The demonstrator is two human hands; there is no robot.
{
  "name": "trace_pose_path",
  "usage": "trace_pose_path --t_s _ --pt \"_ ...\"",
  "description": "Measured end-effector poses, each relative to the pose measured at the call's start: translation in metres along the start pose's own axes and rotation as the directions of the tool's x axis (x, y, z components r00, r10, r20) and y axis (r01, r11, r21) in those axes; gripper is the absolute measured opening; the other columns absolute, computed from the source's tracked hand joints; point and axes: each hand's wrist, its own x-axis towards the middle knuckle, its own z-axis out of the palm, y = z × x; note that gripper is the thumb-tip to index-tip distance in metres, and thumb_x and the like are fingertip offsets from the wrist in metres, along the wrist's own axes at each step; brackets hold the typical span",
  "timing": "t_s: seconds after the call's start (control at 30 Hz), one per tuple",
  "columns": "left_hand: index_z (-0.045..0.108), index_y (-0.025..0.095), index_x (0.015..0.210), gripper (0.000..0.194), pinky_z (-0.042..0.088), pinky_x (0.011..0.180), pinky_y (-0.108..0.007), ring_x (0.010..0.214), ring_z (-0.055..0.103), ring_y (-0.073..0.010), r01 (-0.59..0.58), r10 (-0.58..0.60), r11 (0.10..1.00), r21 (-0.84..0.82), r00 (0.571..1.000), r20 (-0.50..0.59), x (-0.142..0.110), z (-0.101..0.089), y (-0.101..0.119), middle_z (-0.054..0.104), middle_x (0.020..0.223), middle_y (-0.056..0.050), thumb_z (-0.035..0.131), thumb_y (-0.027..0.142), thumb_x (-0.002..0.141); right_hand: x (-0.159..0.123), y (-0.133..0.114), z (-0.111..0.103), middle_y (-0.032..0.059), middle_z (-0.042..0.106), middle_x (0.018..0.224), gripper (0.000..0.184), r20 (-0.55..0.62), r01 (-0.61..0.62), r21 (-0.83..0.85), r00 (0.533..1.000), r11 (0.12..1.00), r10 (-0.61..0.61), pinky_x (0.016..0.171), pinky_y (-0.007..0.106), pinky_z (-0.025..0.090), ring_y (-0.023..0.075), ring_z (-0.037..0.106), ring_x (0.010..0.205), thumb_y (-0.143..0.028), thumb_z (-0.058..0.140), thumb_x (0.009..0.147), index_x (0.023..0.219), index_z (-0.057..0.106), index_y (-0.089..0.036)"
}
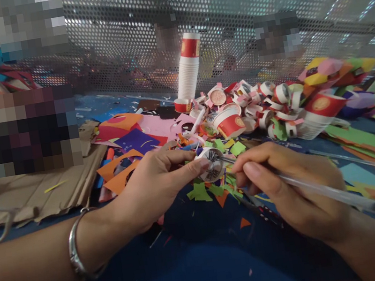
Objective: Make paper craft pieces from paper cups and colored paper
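Between the thumb and fingers of my left hand [160,180] is a small round white paper-cup base [216,170], its face marked with dark lines spreading from the middle. My right hand [290,186] grips a clear-barrelled pen [331,194] with a dark end cap, its tip at the right side of the cup base. Whether the tip touches the base I cannot tell. Green paper scraps [199,192] lie just below the base. Partly hidden by my right hand are dark scissors [268,215] with reddish spots.
Behind my hands stands a tall stack of paper cups [187,71]. Many cut cup pieces [281,93] are heaped to its right, near another tilted cup stack [321,112]. Flattened cardboard [56,189] lies left. Coloured paper [362,143] spreads right. Perforated metal mesh [115,42] rises behind.
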Motion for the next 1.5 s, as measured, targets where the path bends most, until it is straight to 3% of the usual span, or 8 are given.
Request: trace_pose_path --t_s 0.4,0.73,1.0,1.5 --pt "0.079 0.016 0.088 0.028 0.051 0.073 -0.028 0.082 0.069 -0.0193 0.001 -0.001 1.0 -0.022 1.0 0.009 0.0005 0.0003 -0.0001 0.077 0.086 -0.005 0.068 0.042 0.089 0.0002 -0.0014 -0.0007 -0.0035 0.071 0.079 0.014 0.02 0.045 -0.029 0.999 0.999 -0.044 0.064 0.024 0.051 0.0093 0.066 0.064 -0.016 0.054 0.098 0.099 0.066 -0.022" --pt "0.079 0.018 0.091 0.027 0.052 0.083 -0.03 0.092 0.071 -0.0214 0.07 -0.066 0.994 -0.085 0.997 0.046 0.0007 0.0018 -0.0005 0.079 0.096 -0.006 0.068 0.042 0.09 0.0003 -0.0011 -0.0004 -0.0033 0.071 0.081 0.014 0.021 0.043 -0.03 0.999 0.999 -0.043 0.065 0.023 0.052 0.0092 0.066 0.065 -0.015 0.054 0.098 0.1 0.066 -0.022" --pt "0.079 0.016 0.089 0.028 0.053 0.083 -0.029 0.09 0.071 -0.0209 0.07 -0.065 0.993 -0.097 0.997 0.051 0.0012 0.0021 -0.0001 0.078 0.09 -0.006 0.068 0.043 0.09 0.0019 -0.0031 -0.0004 -0.0032 0.071 0.079 0.015 0.036 0.07 -0.049 0.997 0.996 -0.068 0.065 0.022 0.051 0.0086 0.066 0.066 -0.013 0.053 0.097 0.098 0.066 -0.021" --pt "0.08 0.017 0.096 0.029 0.054 0.085 -0.031 0.092 0.072 -0.0225 0.085 -0.079 0.988 -0.129 0.996 0.052 0.0002 0.0019 -0.0011 0.079 0.095 -0.007 0.071 0.043 0.088 0.0007 -0.0011 -0.002 -0.0013 0.073 0.083 0.014 -0.006 0.024 -0.062 1.0 0.998 -0.024 0.067 0.028 0.055 0.0127 0.068 0.066 -0.017 0.054 0.098 0.1 0.066 -0.024"
